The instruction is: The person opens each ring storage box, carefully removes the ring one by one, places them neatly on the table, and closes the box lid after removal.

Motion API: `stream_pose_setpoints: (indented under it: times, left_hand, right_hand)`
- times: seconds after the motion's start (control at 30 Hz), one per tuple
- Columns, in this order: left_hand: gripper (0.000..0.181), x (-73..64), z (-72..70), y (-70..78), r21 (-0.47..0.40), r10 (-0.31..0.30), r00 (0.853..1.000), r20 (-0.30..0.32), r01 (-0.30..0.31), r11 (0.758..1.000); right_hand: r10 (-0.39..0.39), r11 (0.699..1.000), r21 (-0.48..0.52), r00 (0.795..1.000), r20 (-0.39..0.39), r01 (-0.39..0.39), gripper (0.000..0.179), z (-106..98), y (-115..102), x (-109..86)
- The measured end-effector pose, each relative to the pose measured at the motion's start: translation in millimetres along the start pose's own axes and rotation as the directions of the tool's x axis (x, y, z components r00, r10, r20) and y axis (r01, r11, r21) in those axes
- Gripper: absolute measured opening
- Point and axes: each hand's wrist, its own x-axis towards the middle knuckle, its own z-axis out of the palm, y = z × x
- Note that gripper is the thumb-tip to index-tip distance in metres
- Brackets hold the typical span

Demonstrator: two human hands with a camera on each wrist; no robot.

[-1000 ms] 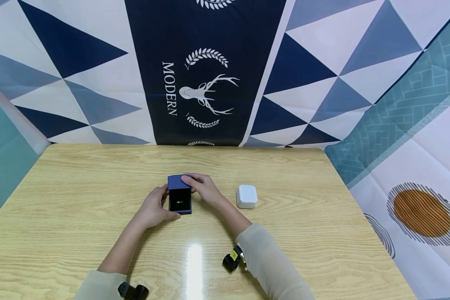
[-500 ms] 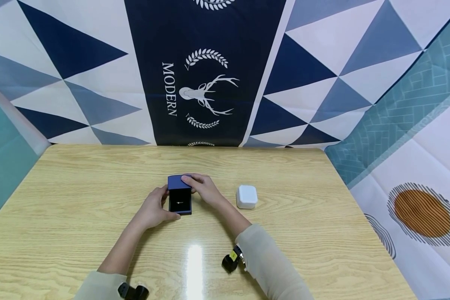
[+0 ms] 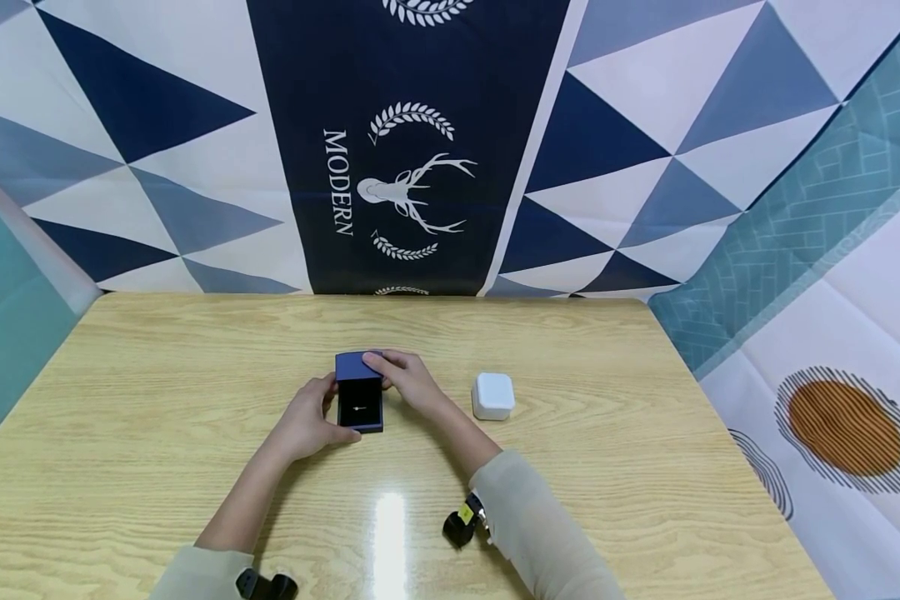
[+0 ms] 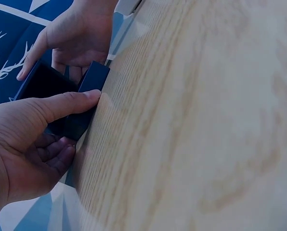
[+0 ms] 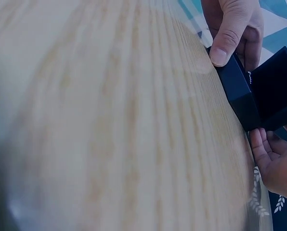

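Observation:
A dark blue ring box stands on the table with its lid raised. In its black lining sits a small ring, which glints in the right wrist view too. My left hand grips the box's lower part, thumb across the front edge and fingers along the left side. My right hand holds the lid, its thumb on the top and its other fingers at the right side. In the left wrist view, the left thumb presses the front of the base.
A white rounded cube-shaped case stands on the wooden table, to the right of the right forearm. Behind the table's far edge hangs a patterned cloth. Black wrist cameras are strapped to both sleeves.

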Motion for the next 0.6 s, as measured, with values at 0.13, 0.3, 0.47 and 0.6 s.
stream_pose_setpoints:
  times: [0.13, 0.3, 0.47, 0.6]
  left_hand:
    - [0.1, -0.1, 0.5, 0.1, -0.001, 0.003, 1.0, -0.002, -0.003, 1.0]
    - [0.099, -0.5, 1.0, -0.1, -0.004, 0.006, 1.0, -0.005, -0.006, 1.0]
    - [0.099, -0.5, 1.0, -0.1, -0.006, 0.009, 1.0, -0.004, -0.009, 1.0]
    - [0.098, 0.2, 0.9, -0.4, -0.006, 0.016, 1.0, -0.006, -0.016, 1.0]
  right_hand:
    - [0.0, 1.0, 0.002, 1.0, -0.011, 0.0, 0.041, -0.2, 16.3, 10.8]
    - [-0.004, 1.0, -0.004, 0.999, -0.032, 0.004, 0.043, 1.3, 20.7, 13.1]
    - [-0.005, 1.0, -0.001, 0.999, -0.041, 0.005, 0.046, 1.3, 20.1, 12.5]
    - [-0.006, 1.0, 0.01, 0.999, -0.041, 0.006, 0.048, 1.0, 18.7, 12.2]
